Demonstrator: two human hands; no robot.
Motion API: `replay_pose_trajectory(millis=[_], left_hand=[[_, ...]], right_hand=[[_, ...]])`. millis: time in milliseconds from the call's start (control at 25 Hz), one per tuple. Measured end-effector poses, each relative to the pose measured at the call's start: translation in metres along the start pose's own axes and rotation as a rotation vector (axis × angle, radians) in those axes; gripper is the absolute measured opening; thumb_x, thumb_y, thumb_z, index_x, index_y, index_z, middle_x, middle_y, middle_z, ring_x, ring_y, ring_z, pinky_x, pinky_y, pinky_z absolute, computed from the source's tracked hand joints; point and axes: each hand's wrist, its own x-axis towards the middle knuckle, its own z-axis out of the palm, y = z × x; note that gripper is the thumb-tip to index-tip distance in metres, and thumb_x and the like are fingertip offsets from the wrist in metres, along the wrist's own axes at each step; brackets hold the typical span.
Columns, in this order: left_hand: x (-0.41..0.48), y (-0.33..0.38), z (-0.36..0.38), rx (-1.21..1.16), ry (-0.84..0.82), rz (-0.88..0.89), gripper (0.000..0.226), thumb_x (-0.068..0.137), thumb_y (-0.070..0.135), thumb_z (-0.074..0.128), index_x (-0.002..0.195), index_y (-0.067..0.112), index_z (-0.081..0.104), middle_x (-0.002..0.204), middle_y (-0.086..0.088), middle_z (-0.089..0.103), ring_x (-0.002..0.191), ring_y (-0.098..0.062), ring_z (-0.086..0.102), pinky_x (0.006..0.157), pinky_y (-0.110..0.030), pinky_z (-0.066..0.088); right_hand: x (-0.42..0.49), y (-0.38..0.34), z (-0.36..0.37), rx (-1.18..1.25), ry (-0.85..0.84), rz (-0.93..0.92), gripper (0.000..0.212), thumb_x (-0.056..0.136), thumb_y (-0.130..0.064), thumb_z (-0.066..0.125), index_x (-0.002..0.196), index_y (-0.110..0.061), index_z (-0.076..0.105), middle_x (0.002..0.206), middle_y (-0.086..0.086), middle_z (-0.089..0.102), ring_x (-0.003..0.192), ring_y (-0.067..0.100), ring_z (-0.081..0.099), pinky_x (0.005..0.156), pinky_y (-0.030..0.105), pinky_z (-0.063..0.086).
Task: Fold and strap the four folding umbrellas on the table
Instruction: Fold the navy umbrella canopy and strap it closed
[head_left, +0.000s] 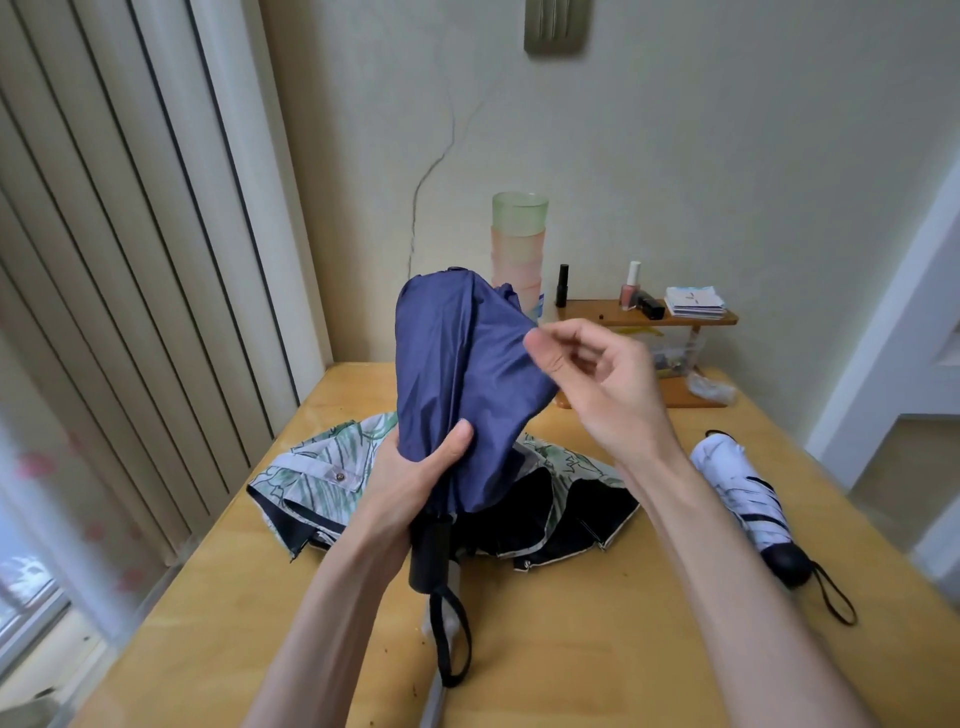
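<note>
Now the left hand (415, 470) clamps the navy umbrella (457, 364) low; the right hand (597, 374) sits half-curled at its cloth, hold unclear, so loose pleats may unfurl.

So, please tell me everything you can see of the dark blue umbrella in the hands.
The dark blue umbrella is collapsed but not yet strapped: its thin cloth hangs in loose folds. It is held nearly upright above the table, tip up, black handle down, with a black wrist loop hanging below. The left hand grips the cloth just above the handle. The right hand has curled fingers at the cloth's right edge; whether they pinch it is unclear.
</note>
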Motion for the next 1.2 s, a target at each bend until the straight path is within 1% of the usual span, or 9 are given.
replay_pose_trajectory(millis=[200,360,440,560,640,800,880,1000,1200], left_hand=[[-0.003,0.003,0.006,0.028,-0.008,-0.005,0.041,0.08,0.049,0.074,0.115,0.029,0.069,0.111,0.01,0.08,0.102,-0.01,0.076,0.085,-0.026,0.057],[-0.001,0.01,-0.002,0.036,0.013,-0.02,0.046,0.079,0.039,0.081,0.12,0.021,0.071,0.112,0.003,0.08,0.105,-0.018,0.077,0.087,-0.032,0.056],[0.001,0.01,-0.001,0.009,0.03,-0.025,0.051,0.078,0.038,0.083,0.122,0.018,0.071,0.114,-0.001,0.08,0.105,-0.02,0.077,0.088,-0.034,0.056],[0.002,0.01,0.002,-0.059,0.043,-0.027,0.052,0.081,0.035,0.086,0.126,0.015,0.07,0.118,-0.007,0.079,0.104,-0.024,0.076,0.089,-0.038,0.056],[0.002,0.011,0.004,-0.096,0.051,-0.031,0.049,0.087,0.037,0.08,0.129,0.017,0.068,0.121,-0.005,0.078,0.108,-0.023,0.076,0.091,-0.04,0.057],[0.002,0.012,0.008,-0.135,0.073,-0.025,0.045,0.092,0.039,0.075,0.132,0.02,0.067,0.12,-0.001,0.078,0.107,-0.021,0.076,0.074,-0.031,0.062],[0.003,0.011,0.009,-0.139,0.099,-0.037,0.049,0.09,0.042,0.077,0.133,0.021,0.066,0.121,0.0,0.078,0.111,-0.024,0.075,0.086,-0.04,0.061],[0.005,0.007,0.012,-0.157,0.101,-0.058,0.049,0.091,0.036,0.079,0.134,0.017,0.066,0.123,-0.004,0.077,0.117,-0.03,0.073,0.104,-0.05,0.055],[0.004,0.009,0.014,-0.236,0.147,-0.027,0.044,0.093,0.026,0.078,0.134,0.016,0.065,0.124,0.0,0.077,0.111,-0.021,0.075,0.076,-0.031,0.063]], right_hand=[[-0.007,0.012,-0.01,-0.347,-0.201,0.003,0.039,0.092,-0.046,0.078,0.095,-0.006,0.075,0.097,0.007,0.071,0.096,0.024,0.067,0.092,0.044,0.053],[-0.006,-0.001,-0.026,-0.208,-0.143,0.064,0.036,0.091,-0.046,0.074,0.089,-0.01,0.069,0.088,-0.001,0.074,0.083,0.013,0.069,0.082,0.036,0.056],[-0.011,-0.003,-0.023,-0.032,-0.128,0.118,0.036,0.086,-0.039,0.079,0.107,-0.014,0.066,0.102,-0.004,0.075,0.092,0.01,0.073,0.083,0.027,0.056],[-0.026,0.005,-0.017,0.026,-0.299,0.142,0.097,0.076,-0.027,0.093,0.154,-0.036,0.037,0.14,-0.003,0.06,0.119,0.015,0.07,0.095,0.034,0.059],[-0.035,0.015,-0.013,-0.052,-0.361,0.107,0.119,0.072,-0.022,0.098,0.16,-0.049,0.023,0.146,-0.002,0.054,0.123,0.02,0.068,0.099,0.039,0.058],[-0.039,0.029,-0.001,-0.154,-0.158,-0.023,0.059,0.085,-0.011,0.087,0.135,-0.031,0.064,0.115,-0.009,0.071,0.1,0.017,0.074,0.082,0.029,0.057],[-0.039,0.031,0.007,-0.272,-0.081,-0.103,0.023,0.088,-0.009,0.082,0.105,-0.023,0.074,0.098,-0.012,0.075,0.09,0.014,0.073,0.078,0.023,0.054],[-0.041,0.031,0.013,-0.422,0.02,-0.191,0.021,0.085,-0.015,0.085,0.085,-0.024,0.065,0.083,-0.015,0.069,0.077,0.009,0.066,0.069,0.015,0.048],[-0.052,0.038,0.018,-0.655,0.539,-0.389,0.022,0.08,0.003,0.072,0.08,-0.01,0.054,0.072,-0.001,0.057,0.064,0.016,0.05,0.066,0.009,0.036]])
